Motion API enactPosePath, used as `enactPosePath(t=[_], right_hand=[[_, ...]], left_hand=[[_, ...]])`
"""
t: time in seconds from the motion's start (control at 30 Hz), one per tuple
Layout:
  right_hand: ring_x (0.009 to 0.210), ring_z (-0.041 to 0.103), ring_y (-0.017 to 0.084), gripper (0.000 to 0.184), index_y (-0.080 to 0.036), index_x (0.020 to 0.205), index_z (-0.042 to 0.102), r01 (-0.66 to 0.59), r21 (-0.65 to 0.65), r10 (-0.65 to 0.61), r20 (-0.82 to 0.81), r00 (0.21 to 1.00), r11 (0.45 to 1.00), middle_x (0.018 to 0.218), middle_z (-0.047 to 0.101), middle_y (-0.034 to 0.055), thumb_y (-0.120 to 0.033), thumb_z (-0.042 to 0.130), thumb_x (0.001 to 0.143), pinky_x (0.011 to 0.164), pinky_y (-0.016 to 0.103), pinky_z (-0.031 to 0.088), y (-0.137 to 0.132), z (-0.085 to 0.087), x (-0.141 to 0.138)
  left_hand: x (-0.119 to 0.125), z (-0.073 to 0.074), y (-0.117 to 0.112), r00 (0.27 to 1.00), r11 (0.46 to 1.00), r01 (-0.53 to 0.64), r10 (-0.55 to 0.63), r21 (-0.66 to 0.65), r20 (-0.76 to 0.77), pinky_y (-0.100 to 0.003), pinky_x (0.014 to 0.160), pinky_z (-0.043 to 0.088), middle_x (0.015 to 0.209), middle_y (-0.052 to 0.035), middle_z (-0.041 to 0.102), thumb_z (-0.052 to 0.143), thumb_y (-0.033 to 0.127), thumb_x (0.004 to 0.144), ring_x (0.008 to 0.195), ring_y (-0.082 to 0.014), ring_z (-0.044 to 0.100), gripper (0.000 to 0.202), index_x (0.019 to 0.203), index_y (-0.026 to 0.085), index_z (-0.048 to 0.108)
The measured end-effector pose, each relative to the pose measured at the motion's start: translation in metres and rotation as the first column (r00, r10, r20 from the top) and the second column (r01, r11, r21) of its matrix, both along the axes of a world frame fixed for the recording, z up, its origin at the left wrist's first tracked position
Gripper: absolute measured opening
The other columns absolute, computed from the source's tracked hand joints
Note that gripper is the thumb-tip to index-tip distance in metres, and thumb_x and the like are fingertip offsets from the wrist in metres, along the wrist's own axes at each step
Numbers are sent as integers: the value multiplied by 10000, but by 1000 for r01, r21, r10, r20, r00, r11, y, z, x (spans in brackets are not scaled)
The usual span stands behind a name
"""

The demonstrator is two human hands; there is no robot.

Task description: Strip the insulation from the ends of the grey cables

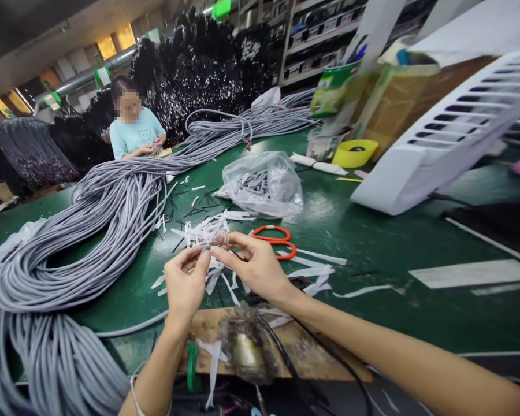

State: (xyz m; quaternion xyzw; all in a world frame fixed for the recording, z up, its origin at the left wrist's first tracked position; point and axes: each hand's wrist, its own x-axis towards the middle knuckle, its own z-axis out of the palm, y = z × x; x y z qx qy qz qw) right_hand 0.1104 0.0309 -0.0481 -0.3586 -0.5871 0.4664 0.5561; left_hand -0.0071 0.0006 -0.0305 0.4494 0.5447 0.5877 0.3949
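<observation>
Above the front of the bench, my left hand (185, 283) pinches the tip of a grey cable (132, 331), which runs in from the left behind my wrist. My right hand (257, 267) meets it, thumb and fingers closed at the same cable end. Thin pale strands stick up there, too small to make out. White tape strips (208, 229) lie scattered around and beneath both hands. Orange-handled scissors (272, 236) rest just beyond my right hand, their blades hidden.
A large grey cable bundle (108, 190) covers the left side. Ahead stands a clear bag (264, 185) of small grey parts. A white vented device (437, 138) and yellow tape roll (354, 153) are right. Nearest me is a wooden board (208, 329). Across sits a person (134, 136).
</observation>
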Motion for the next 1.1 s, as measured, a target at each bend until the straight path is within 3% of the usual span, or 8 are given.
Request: enactPosePath(t=[0.07, 0.2, 0.33, 0.43, 0.57, 0.9, 1.0, 1.1], right_hand=[[488, 495, 94, 258, -155, 658, 562, -19, -47, 15, -83, 996, 999, 568, 554, 0, -408, 611, 667, 434, 208, 400, 2, 2, 0], [337, 266, 37, 314, -168, 564, 494, -74, -262, 39, -135, 990, 962, 449, 426, -55, -458, 595, 628, 319, 197, 210, 13, 0, 3], [351, 245, 42, 317, -181, 597, 468, 30, -304, -68, -112, 991, 952, 476, 405, -66, -476, 571, 650, 330, 200, 189, 23, -7, 10], [458, 372, 77, 268, -167, 651, 536, 62, -130, -55, 57, 997, 990, 534, 467, -38, -425, 602, 668, 418, 211, 290, 19, -8, 13], [519, 426, 101, 293, -156, 648, 561, -35, 163, -8, 258, 966, 986, 565, 521, -2, -361, 438, 817, 481, 227, 327, 1, -2, 14], [466, 413, 81, 271, -149, 613, 548, -1, 336, -84, 237, 968, 942, 517, 494, -14, -252, 436, 837, 421, 187, 332, -8, 3, 16], [419, 380, 68, 248, -149, 612, 550, 38, 452, -168, 251, 953, 891, 486, 467, -29, -199, 458, 836, 380, 182, 302, -9, 3, 16], [441, 431, 78, 192, -146, 643, 566, 113, 656, -343, 233, 910, 746, 507, 503, -13, -148, 495, 821, 419, 196, 340, -13, 2, 17]], left_hand=[[0, 0, 0, 999, 999, 48, -48, -24, 7, -186, 416, 332, 485, 15, 539, 697, 313, 576, 426, -70, 437, 226, 648, 100, 670], [-3, 0, 0, 986, 986, 162, -161, -24, 43, -176, 370, 266, 434, 30, 471, 694, 352, 605, 381, -43, 359, 266, 600, 87, 663], [-8, 3, -4, 992, 983, 130, -129, 129, -13, -175, 373, 302, 467, 20, 507, 702, 300, 624, 399, -55, 404, 192, 646, 110, 696], [-9, 6, -7, 996, 968, 60, -43, 242, -77, -172, 392, 339, 539, 0, 558, 717, 224, 607, 449, -67, 449, 98, 657, 140, 719], [-9, 7, -7, 993, 966, 19, 12, 259, -118, -175, 427, 373, 594, -22, 600, 716, 177, 607, 522, -92, 508, 75, 678, 159, 732], [-8, -1, -8, 957, 954, 41, 47, 297, -285, -191, 477, 403, 638, -24, 637, 709, 185, 648, 582, -112, 552, 73, 718, 189, 732], [-3, -1, -11, 909, 943, 34, 108, 331, -402, -195, 484, 403, 624, -14, 625, 686, 178, 676, 564, -106, 539, 58, 720, 180, 724], [2, -1, -13, 849, 933, 33, 163, 358, -503, -199, 471, 389, 592, -5, 604, 662, 162, 684, 526, -99, 515, 53, 694, 169, 713]])
